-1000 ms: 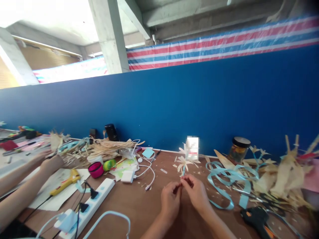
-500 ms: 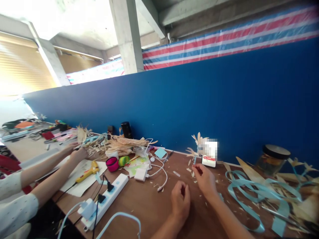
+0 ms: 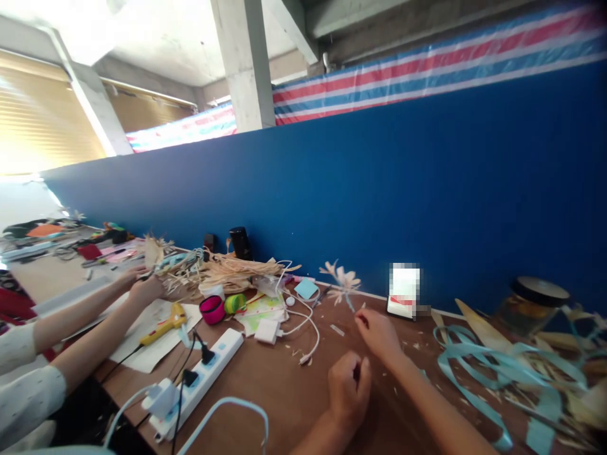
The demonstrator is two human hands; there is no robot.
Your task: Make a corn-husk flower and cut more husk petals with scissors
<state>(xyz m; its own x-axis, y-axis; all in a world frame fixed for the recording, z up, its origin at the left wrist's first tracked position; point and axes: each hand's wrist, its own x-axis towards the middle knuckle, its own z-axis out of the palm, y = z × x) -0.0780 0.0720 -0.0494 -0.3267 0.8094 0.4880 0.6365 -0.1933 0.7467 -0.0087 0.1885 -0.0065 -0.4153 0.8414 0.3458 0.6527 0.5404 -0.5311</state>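
Observation:
My right hand [image 3: 378, 333] pinches the light-blue stem of an artificial flower [image 3: 342, 281] just below its bloom. The flower has pale, thin petals and stands tilted to the left above the table. Closer to me, my left hand [image 3: 348, 388] is curled closed, its thumb beside the bent fingers. Whatever it may hold is hidden inside the fingers. The two hands are a short way apart, both over the brown table [image 3: 279, 398].
Light-blue ribbon [image 3: 467, 366] lies looped among dried husks at right, near a lidded jar [image 3: 533, 306]. A phone-like screen [image 3: 402, 306] stands behind my hands. Left are a power strip [image 3: 203, 382], a yellow glue gun [image 3: 164, 325] and a co-worker's hands [image 3: 145, 287].
My right hand has moved a little left with the flower, whose bloom has swung left, away from the screen. My left hand has shifted slightly right and down. The view has turned slightly.

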